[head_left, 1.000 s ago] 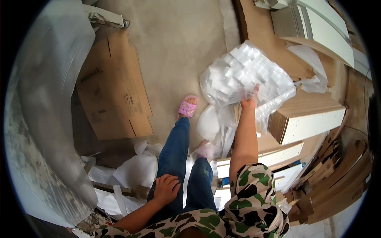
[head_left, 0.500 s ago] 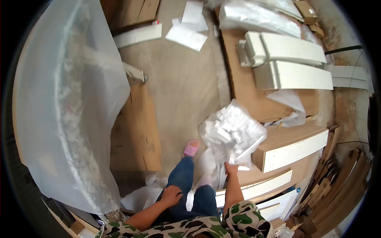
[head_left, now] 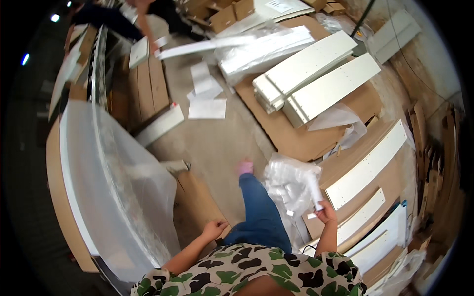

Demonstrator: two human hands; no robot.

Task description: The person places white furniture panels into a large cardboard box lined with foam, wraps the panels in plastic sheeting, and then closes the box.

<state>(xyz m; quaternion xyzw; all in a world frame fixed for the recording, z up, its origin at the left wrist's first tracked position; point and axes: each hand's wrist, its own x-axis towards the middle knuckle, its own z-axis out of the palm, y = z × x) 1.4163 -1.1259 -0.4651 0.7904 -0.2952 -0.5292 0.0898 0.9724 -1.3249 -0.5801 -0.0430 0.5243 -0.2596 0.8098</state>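
Note:
My right hand [head_left: 326, 211] is shut on a crumpled sheet of clear plastic wrap [head_left: 290, 183], which hangs beside my right leg. My left hand [head_left: 213, 230] holds nothing; its fingers are loosely curled near my left thigh, above a flat brown cardboard piece [head_left: 195, 206]. My leg in blue jeans [head_left: 257, 212] steps forward on the concrete floor, with a pink slipper [head_left: 244, 166] on the foot.
White furniture panels [head_left: 316, 79] lie stacked on cardboard ahead to the right, more panels [head_left: 368, 167] close on my right. A large plastic-covered board [head_left: 113, 192] stands at my left. Paper sheets [head_left: 206, 101] litter the floor. Another person [head_left: 123, 19] bends over far ahead.
The view has tilted up to show more of the room. My right hand has lowered the plastic wrap closer to my side, and I have stepped forward.

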